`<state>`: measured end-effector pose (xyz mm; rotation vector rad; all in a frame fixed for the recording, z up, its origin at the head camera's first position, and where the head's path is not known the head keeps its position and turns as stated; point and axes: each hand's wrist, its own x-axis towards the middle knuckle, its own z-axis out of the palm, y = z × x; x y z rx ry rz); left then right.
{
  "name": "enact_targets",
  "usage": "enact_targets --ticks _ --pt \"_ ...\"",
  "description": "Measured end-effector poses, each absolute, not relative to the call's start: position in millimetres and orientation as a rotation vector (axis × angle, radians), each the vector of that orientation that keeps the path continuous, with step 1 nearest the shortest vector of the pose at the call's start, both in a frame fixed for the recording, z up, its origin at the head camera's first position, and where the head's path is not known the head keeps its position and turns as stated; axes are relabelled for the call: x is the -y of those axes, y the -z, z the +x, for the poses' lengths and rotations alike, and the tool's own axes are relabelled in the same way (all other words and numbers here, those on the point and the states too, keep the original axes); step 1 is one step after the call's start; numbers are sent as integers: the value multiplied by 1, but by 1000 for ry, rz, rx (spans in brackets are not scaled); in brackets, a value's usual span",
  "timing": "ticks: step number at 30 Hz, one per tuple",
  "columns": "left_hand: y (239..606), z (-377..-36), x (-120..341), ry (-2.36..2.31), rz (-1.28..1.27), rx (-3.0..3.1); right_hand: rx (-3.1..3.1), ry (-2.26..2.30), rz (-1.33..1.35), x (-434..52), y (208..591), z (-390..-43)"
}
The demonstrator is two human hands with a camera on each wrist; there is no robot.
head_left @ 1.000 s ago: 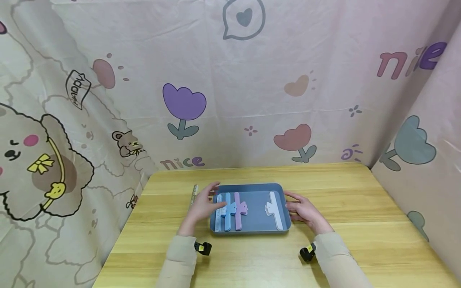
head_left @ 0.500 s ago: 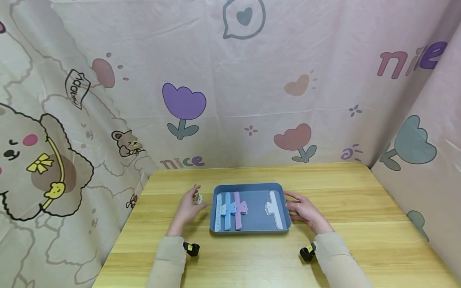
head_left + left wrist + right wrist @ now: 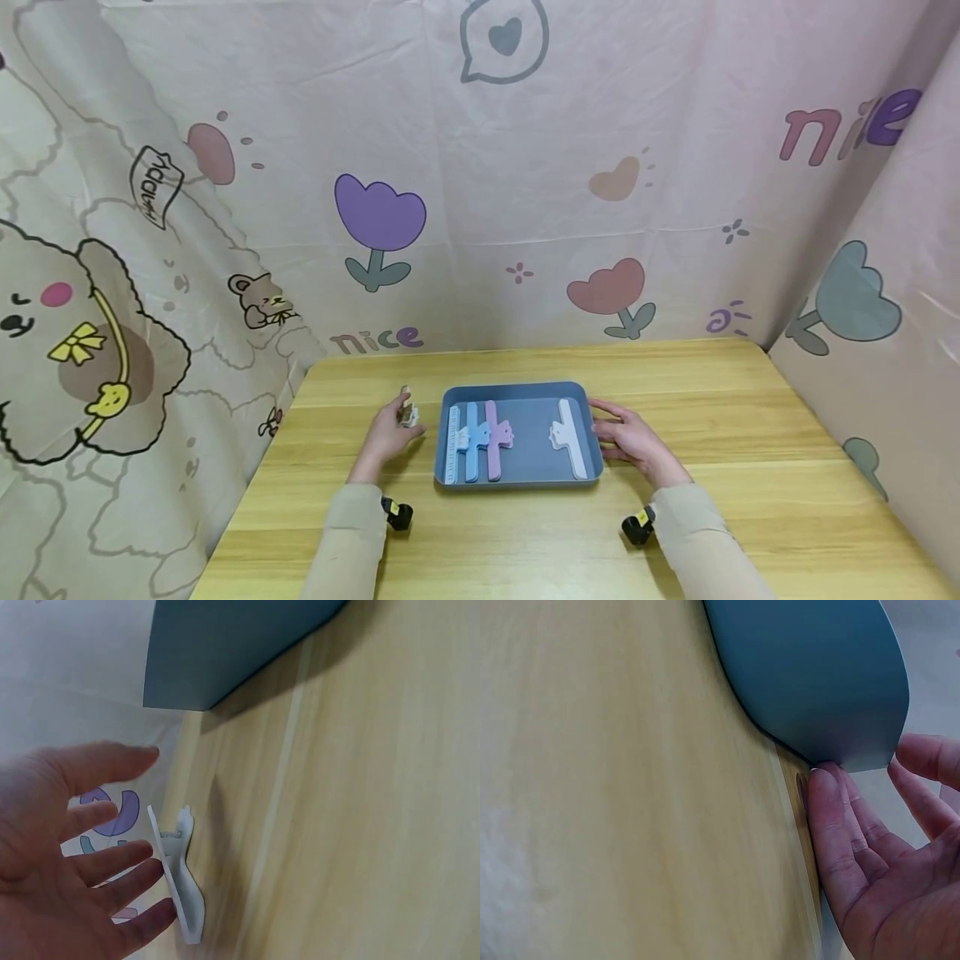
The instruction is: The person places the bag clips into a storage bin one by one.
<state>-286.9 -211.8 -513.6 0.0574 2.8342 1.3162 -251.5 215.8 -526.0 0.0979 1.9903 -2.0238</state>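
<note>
Spanning the scene, the wooden counter [image 3: 525,533] carries a blue tray [image 3: 517,482] near its far edge, with four clips lying front to back. The right hand [image 3: 628,437] rests relaxed against the tray's right wall. The left hand [image 3: 67,862], fingers spread, touches a white clip [image 3: 180,881] lying just left of the tray, long axis front to back.

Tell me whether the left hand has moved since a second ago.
Yes. The left hand has drawn leftward off the blue tray and now sits beside it at a white clip.

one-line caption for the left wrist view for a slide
Left hand open, fingers touching a white clip on the wooden table beside a blue tray.
</note>
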Motion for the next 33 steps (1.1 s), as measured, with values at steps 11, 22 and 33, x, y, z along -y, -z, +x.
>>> enact_targets --ticks 11,22,33 --pt "516 -289 214 -1208 60 -2888 -1988 2014 109 -217 527 -253" --pt "517 -290 213 -1196 43 -2894 -2003 2000 125 -218 529 -255" --pt "516 -288 216 -1209 109 -2946 -2005 2006 139 -217 529 -254"
